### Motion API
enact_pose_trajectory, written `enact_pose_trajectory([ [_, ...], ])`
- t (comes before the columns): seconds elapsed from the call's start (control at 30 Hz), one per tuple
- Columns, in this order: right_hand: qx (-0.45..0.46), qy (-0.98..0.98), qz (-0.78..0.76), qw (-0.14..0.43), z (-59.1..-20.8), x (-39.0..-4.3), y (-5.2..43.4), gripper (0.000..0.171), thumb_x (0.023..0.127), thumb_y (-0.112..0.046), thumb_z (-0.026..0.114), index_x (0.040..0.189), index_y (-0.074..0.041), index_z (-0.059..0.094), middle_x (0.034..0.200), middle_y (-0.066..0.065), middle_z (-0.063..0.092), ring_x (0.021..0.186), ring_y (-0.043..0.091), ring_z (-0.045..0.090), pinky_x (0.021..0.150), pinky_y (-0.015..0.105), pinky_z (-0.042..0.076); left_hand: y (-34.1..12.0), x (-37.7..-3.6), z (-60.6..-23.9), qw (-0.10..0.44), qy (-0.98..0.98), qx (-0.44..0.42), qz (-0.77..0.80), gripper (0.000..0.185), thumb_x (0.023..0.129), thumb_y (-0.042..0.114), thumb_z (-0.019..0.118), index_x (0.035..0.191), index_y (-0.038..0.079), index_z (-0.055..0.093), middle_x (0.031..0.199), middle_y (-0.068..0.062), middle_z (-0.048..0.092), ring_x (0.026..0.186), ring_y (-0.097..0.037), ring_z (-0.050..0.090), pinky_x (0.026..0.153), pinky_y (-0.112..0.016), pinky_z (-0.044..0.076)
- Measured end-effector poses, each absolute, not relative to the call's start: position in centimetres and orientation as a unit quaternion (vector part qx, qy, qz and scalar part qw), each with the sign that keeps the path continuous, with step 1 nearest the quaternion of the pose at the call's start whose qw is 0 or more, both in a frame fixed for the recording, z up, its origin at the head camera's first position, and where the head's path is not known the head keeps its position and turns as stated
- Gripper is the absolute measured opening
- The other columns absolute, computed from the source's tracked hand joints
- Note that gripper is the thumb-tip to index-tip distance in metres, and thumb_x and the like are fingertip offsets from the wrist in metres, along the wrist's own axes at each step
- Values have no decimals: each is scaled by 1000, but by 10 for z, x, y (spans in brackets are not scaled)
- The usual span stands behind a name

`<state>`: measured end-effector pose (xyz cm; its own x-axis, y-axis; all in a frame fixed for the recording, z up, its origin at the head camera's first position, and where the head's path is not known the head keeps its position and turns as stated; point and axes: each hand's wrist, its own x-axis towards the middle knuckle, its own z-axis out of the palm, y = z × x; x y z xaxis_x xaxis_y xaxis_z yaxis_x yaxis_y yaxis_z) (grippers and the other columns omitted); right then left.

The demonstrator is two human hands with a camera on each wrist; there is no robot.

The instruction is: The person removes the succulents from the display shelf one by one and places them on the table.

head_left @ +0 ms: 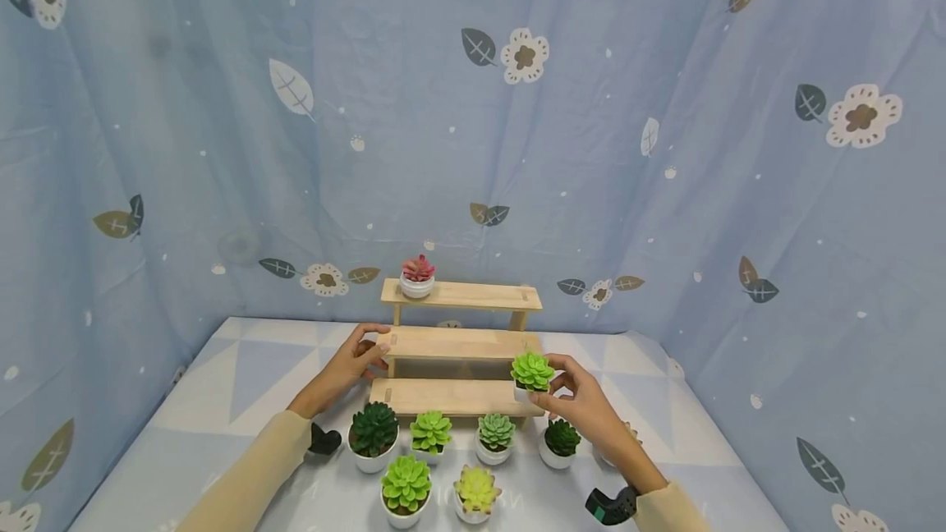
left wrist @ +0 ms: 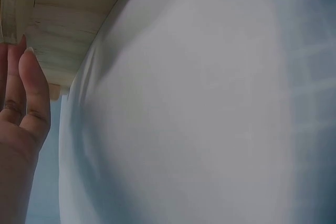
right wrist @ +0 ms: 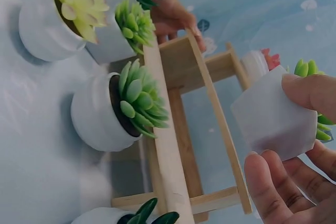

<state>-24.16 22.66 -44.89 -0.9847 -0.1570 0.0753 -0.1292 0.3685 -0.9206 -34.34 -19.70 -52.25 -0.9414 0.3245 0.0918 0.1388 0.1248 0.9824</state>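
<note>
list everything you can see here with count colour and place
shelf: 1, pale wood, three steps, at the back of the table
pink plant: 1, pink in a white pot, left end of the top step
held plant: 1, bright green in a white pot, at the right end of the shelf
table plants: 6 plainly seen, green to yellow-green in white pots, two rows in front of the shelf
table: 1, white and pale blue triangles
curtain: 1, blue with flowers and leaves, behind and at both sides
wrist cameras: 2, black, one on each wrist
left hand: touches the left end of the middle step
right hand: holds the held plant by its pot
</note>
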Motion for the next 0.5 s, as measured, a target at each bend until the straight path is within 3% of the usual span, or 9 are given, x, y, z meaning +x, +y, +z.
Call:
enact_pose_trajectory([
  [0.5,-64,813,-576,58,-460,-224,233,71,86,-28,87,144,-13,49,108,17,59,84,30,64,70,44,58,-197,-343,-522,69,745,154,645,49,106,44,57,148,26,40,122,-19,55,106,-40,61,79,-44,53],
])
